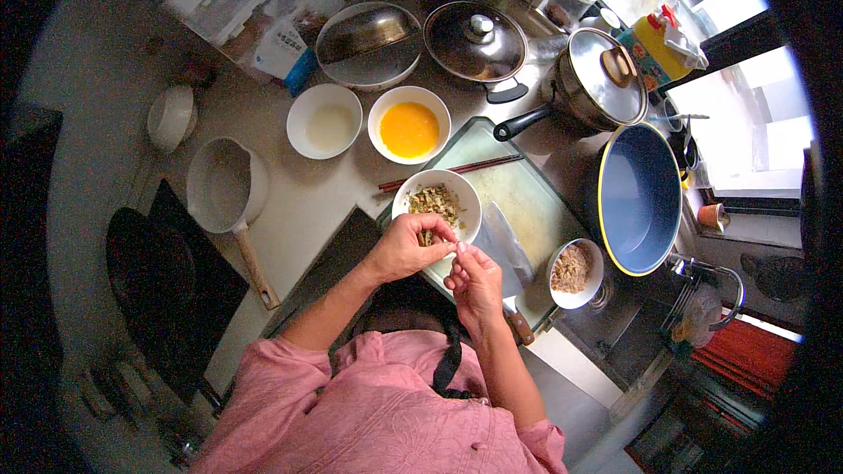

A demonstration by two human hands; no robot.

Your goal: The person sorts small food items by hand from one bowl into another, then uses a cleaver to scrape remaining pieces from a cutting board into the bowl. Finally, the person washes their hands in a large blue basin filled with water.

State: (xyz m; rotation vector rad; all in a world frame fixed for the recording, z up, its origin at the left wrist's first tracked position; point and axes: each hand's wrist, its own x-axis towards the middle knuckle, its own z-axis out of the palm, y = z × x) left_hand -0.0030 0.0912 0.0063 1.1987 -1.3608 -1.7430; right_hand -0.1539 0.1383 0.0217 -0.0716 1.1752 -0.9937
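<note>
My left hand (411,247) is over the near edge of a white bowl (471,201) of chopped food (436,203), thumb and finger pinched. Against its fingertips are those of my right hand (474,276); whether anything small is between them cannot be told. The bowl rests on a glass-like cutting board (540,210). Dark red chopsticks (487,164) lie behind it, and a cleaver (497,243) lies to its right, its handle towards me. A bowl of beaten egg (409,130) and a bowl of pale liquid (330,124) stand beyond. At right is a bowl of minced food (571,270).
A blue basin (639,197) stands right, near the sink faucet (731,276). Behind are a lidded saucepan (596,79), a lidded pan (475,46) and a large dish (369,59) with a metal bowl-like object. At left are a white saucepan (220,187) and a dark wok (151,263).
</note>
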